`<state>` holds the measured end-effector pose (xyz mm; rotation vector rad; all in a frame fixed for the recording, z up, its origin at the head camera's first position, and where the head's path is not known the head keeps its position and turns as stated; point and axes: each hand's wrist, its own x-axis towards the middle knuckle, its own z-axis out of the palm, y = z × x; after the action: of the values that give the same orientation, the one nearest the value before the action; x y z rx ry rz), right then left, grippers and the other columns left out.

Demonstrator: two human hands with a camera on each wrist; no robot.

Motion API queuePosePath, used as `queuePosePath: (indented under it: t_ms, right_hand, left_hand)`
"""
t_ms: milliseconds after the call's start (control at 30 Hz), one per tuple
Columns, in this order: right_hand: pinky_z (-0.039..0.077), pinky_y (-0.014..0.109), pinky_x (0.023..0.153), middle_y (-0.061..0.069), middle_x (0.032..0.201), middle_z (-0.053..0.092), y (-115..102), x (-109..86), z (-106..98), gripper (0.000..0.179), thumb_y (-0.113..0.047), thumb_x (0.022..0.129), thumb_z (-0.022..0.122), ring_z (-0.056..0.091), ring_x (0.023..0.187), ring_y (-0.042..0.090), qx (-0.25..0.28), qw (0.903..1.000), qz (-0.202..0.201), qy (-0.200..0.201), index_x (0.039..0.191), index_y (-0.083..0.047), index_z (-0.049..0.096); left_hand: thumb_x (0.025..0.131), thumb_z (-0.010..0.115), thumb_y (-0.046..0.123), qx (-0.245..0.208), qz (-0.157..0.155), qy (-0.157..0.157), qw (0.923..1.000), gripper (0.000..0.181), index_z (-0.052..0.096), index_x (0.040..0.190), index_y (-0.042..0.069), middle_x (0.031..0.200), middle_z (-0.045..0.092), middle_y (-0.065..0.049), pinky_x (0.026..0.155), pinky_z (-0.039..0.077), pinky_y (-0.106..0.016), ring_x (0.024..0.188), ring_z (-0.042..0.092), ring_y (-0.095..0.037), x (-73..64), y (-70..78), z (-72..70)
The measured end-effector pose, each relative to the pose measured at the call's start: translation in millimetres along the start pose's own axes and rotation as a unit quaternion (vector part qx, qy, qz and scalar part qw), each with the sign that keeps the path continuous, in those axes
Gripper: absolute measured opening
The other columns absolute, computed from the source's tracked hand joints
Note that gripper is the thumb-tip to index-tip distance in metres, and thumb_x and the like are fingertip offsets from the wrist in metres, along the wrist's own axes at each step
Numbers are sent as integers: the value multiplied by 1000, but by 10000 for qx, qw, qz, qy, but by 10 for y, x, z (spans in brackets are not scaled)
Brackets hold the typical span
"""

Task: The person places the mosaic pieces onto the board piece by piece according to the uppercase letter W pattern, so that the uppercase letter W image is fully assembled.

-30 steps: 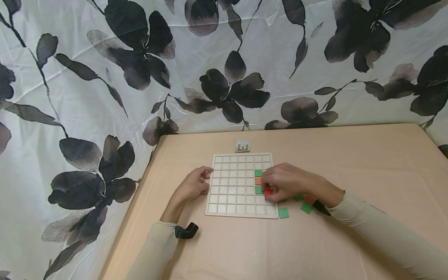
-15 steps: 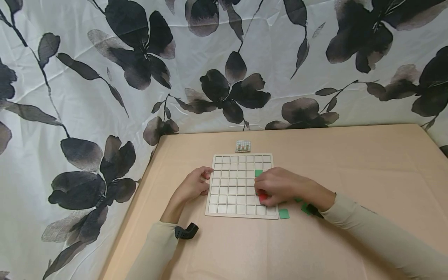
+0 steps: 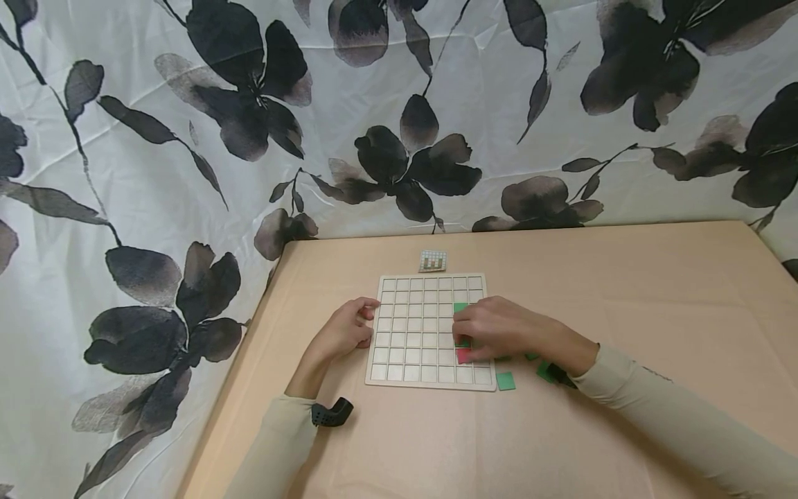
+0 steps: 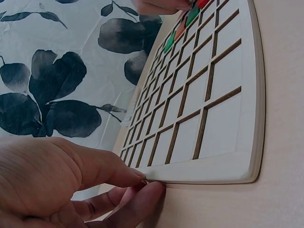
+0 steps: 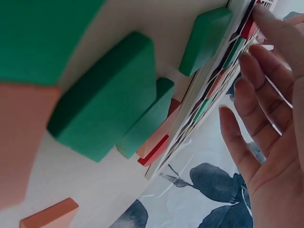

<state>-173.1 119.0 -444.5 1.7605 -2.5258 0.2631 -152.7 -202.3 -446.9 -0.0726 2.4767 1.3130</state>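
A pale grid board [image 3: 399, 384] lies on the table. My left hand [image 3: 346, 326] pinches its left edge; the left wrist view shows the thumb [image 4: 111, 168] on top and a finger beneath. A red tile [image 3: 463, 355] sits in a square in the right half of the grid. My right hand [image 3: 495, 327] hovers low over the board, its thumb touching that tile and its other fingers loosely bent. In line with the red tile are a green tile [image 4: 191, 16], an orange tile [image 4: 180, 29] and another green tile [image 4: 169, 43].
Several loose tiles lie right of the board, including a green tile [image 3: 506, 380] near its lower corner and an orange tile [image 5: 50, 213]. A small patterned card [image 3: 433, 260] lies behind the board. A flower-printed curtain [image 3: 349, 104] hangs beyond the table.
My right hand has moved left with the red tile, which now lies in a square below the green one; the fingers have loosened from it. My left hand has stayed in place.
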Motion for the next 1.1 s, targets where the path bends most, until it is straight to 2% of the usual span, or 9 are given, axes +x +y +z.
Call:
queuePosePath:
  t_ms: [333, 700, 867, 1100]
  right_hand:
    - [42, 21, 60, -12, 80, 54, -1, -11, 34, 22, -42, 86, 79, 46, 68, 4, -37, 9998, -34, 172, 83, -24, 67]
    - [42, 22, 60, -12, 82, 54, -18, -20, 19, 21, -41, 87, 76, 46, 68, 6, -125, 9999, 61, 20, 78, -24, 65]
    - [44, 23, 62, -11, 84, 56, -12, -34, 8, 21, -42, 88, 76, 48, 71, 6, -66, 9999, 118, 0, 80, -24, 66]
    - [48, 25, 70, -12, 89, 60, 30, -150, -30, 15, -37, 86, 77, 52, 78, 5, 333, 9990, 289, 68, 90, -25, 70]
  left_hand:
    - [87, 59, -15, -60, 19, -24, 10000, 57, 54, 140, 6, 111, 49, -13, 60, 53, -29, 78, 54, -19, -8, -10, 6]
    - [87, 60, -15, 9, 27, 22, 10000, 57, 54, 140, 5, 110, 49, -12, 60, 54, -29, 78, 54, -18, 0, 2, 14]
    - [87, 59, -15, 37, 41, 35, 10000, 57, 54, 140, 5, 109, 49, -12, 60, 54, -30, 78, 54, -18, -9, 14, 15]
    - [87, 59, -16, 42, 52, 33, 10000, 57, 54, 140, 5, 109, 49, -12, 60, 54, -30, 78, 54, -18, -7, -4, 24]
